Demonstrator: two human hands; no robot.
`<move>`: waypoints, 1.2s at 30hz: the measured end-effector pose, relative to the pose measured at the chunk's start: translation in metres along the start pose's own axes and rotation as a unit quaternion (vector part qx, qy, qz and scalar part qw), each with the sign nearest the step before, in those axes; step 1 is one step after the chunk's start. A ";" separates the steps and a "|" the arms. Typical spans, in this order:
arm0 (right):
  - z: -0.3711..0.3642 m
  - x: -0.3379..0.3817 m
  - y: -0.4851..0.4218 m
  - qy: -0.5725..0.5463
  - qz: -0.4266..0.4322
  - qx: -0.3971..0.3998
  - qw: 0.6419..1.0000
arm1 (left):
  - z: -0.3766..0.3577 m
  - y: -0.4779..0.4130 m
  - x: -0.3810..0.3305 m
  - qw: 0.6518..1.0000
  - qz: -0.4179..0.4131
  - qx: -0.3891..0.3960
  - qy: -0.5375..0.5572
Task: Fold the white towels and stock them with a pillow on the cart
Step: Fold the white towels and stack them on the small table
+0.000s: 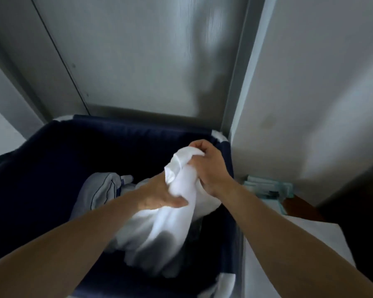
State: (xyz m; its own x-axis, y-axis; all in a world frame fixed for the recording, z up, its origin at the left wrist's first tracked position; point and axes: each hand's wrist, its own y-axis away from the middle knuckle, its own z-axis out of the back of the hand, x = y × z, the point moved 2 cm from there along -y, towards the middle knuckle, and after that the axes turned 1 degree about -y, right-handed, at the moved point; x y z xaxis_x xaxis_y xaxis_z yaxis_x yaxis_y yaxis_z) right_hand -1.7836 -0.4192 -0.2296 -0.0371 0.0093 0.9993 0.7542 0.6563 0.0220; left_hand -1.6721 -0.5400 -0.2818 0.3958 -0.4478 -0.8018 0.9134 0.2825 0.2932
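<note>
I had both hands closed on one white towel (159, 229), which hung bunched between them over the open navy laundry bin (52, 160). My right hand (207, 168) was the higher one, fingers curled round a gathered top end, and my left hand (157, 195) sat just below and to its left, thumb pressed across the cloth and fingers wrapped behind it. The rest of the towel trailed down beneath my left hand into the bin. I judged this two-level grip was meant to draw the towel up and free, with the upper hand carrying the weight and the lower one feeding along for an edge or corner, since it could not be folded while crumpled like that. Left of my left hand, down in the bin, lay a grey cloth with dark piping (97, 190); I couldn't tell whether it was the pillow. Past my right wrist, outside the bin, sat some teal items (267, 187), too blurred to name. No folding had begun.
</note>
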 end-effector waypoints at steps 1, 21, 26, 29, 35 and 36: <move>0.005 0.018 0.006 -0.025 0.009 0.002 1.000 | -0.002 0.007 -0.019 0.997 -0.020 -0.058 0.039; 0.101 0.180 0.075 0.296 0.185 -0.143 0.926 | 0.054 0.044 -0.314 0.926 -0.075 -0.161 0.332; 0.138 0.272 0.074 0.393 0.213 -0.199 0.872 | 0.074 0.040 -0.391 0.906 -0.167 -0.100 0.375; 0.161 0.300 0.085 0.435 0.219 -0.246 0.838 | 0.066 0.033 -0.425 0.898 -0.213 -0.048 0.383; 0.216 0.297 0.125 0.429 0.188 -0.304 0.829 | 0.010 0.023 -0.461 0.893 -0.248 0.033 0.375; 0.226 0.287 0.132 0.429 0.171 -0.304 0.833 | -0.004 0.021 -0.459 0.897 -0.242 0.042 0.368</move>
State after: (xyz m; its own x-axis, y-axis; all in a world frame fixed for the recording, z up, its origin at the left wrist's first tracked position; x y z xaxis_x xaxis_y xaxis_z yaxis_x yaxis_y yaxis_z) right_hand -1.8433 -0.1597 0.0529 0.5336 -0.5965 0.5995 0.8270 0.2196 -0.5176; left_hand -1.8349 -0.3247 0.0901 -0.1916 0.1891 -0.9631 0.9773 0.1277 -0.1693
